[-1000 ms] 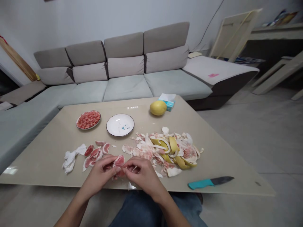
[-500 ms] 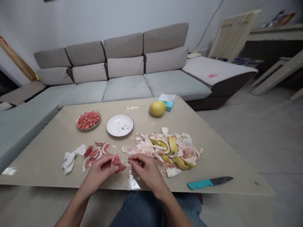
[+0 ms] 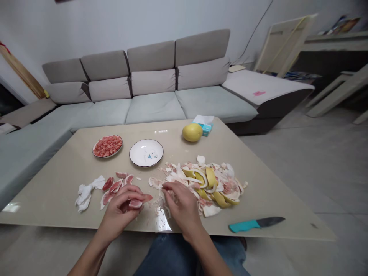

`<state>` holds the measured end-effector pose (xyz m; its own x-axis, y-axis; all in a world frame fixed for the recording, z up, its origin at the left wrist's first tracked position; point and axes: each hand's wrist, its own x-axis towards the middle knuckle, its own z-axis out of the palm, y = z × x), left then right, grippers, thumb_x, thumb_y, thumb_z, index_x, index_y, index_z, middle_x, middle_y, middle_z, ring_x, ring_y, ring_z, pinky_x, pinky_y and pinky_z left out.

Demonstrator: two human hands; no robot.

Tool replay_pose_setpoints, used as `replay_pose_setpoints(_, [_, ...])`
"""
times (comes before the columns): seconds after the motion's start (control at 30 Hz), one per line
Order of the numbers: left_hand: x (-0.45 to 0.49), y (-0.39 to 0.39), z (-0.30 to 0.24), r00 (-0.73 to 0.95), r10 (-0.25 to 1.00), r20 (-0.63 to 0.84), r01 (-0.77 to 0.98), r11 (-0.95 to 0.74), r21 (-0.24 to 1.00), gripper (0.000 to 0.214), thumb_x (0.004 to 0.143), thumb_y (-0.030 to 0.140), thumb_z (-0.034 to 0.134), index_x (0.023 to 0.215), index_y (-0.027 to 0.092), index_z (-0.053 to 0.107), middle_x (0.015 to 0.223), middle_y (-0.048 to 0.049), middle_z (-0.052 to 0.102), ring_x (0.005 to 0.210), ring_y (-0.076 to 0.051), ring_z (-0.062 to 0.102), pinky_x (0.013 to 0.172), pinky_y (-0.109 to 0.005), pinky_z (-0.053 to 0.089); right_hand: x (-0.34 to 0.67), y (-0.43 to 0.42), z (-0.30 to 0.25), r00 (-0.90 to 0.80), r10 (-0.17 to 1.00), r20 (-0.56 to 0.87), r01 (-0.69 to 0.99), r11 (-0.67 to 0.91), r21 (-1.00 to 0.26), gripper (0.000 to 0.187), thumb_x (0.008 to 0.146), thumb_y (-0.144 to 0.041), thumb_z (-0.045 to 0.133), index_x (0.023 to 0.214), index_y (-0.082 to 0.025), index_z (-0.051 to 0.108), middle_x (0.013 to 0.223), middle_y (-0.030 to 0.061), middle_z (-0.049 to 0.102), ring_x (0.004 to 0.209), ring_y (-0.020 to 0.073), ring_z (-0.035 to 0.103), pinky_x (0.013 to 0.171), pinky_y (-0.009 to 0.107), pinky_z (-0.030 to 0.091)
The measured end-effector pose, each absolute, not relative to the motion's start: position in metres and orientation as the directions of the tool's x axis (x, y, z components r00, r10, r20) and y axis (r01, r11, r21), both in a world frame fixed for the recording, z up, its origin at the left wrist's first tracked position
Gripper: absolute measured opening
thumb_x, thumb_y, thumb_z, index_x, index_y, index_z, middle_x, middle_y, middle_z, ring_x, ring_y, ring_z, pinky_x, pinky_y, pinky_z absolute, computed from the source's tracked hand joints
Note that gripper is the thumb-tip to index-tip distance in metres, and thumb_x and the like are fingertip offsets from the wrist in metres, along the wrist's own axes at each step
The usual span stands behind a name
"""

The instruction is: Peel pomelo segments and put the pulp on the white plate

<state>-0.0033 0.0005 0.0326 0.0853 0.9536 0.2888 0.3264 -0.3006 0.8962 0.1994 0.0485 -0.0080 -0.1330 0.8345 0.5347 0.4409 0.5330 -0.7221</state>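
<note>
A pomelo segment (image 3: 135, 204) is grasped in the fingers of the left hand (image 3: 122, 205), above the near edge of the tabletop (image 3: 71, 165). The right hand (image 3: 184, 207) is held apart from it, fingers curled; whether a scrap is pinched there cannot be told. Peeling is judged to be in hand. It is best done by short, slow pulls, the segment being supported lightly so that the flesh is not crushed. Scraps are best dropped on the peel heap (image 3: 211, 176), away from the loose segments (image 3: 115, 187) at left.

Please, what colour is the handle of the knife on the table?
The knife handle is turquoise; it shows best in the head view.
</note>
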Motion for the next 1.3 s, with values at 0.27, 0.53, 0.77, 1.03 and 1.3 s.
replay_pose_setpoints(0.27, [-0.008,-0.001,0.027,0.128,0.939,0.318,0.448,-0.341,0.827,0.022,0.082,0.009,0.063,0.096,0.025,0.072,0.101,-0.0054,0.063,0.098,-0.019,0.061,0.086,-0.03,0.048,0.186,0.029,0.005,-0.253,0.73,0.635,0.352,0.68,-0.643,0.017,0.086,-0.017,0.06,0.1,-0.022,0.068,0.092,0.0069,0.07,0.087,0.0206,0.065,0.076,0.032,0.051])
replay_pose_setpoints(0.53, [0.0,0.0,0.034,0.196,0.94,0.279,0.579,-0.34,0.741,0.014,0.084,0.013,0.061,0.092,0.022,0.067,0.093,-0.0052,0.062,0.092,-0.019,0.06,0.084,-0.032,0.047,0.184,0.026,0.0,-0.364,0.719,0.593,0.415,0.695,-0.587,0.014,0.087,-0.014,0.056,0.09,-0.018,0.069,0.081,0.0056,0.069,0.074,0.0174,0.064,0.067,0.027,0.048])
replay_pose_setpoints(0.77, [0.0,-0.001,0.038,0.238,0.956,0.171,0.594,-0.282,0.753,0.013,0.084,0.016,0.06,0.095,0.021,0.065,0.099,-0.0059,0.062,0.092,-0.02,0.059,0.084,-0.033,0.048,0.183,0.025,0.001,-0.429,0.771,0.47,0.396,0.629,-0.669,0.018,0.083,-0.008,0.055,0.087,-0.019,0.07,0.08,0.0045,0.068,0.073,0.0165,0.063,0.066,0.026,0.046])
replay_pose_setpoints(1.03, [-0.002,0.001,0.029,0.113,0.993,0.019,0.204,-0.042,0.978,0.013,0.08,0.026,0.069,0.091,0.018,0.067,0.098,-0.0053,0.06,0.089,-0.02,0.063,0.081,-0.033,0.054,0.19,0.036,0.004,-0.305,0.87,0.388,0.221,0.461,-0.86,0.017,0.083,-0.011,0.056,0.084,-0.02,0.07,0.077,0.0029,0.067,0.068,0.0141,0.061,0.062,0.023,0.048])
replay_pose_setpoints(1.3, [-0.008,0.003,0.025,0.039,0.989,-0.14,0.026,0.139,0.99,0.023,0.073,0.028,0.077,0.092,0.018,0.069,0.089,-0.0026,0.064,0.078,-0.016,0.063,0.076,-0.027,0.052,0.202,0.05,-0.01,-0.263,0.927,0.269,0.632,0.376,-0.678,0.018,0.085,-0.012,0.055,0.083,-0.02,0.07,0.082,0.0048,0.069,0.077,0.0194,0.063,0.067,0.028,0.045])
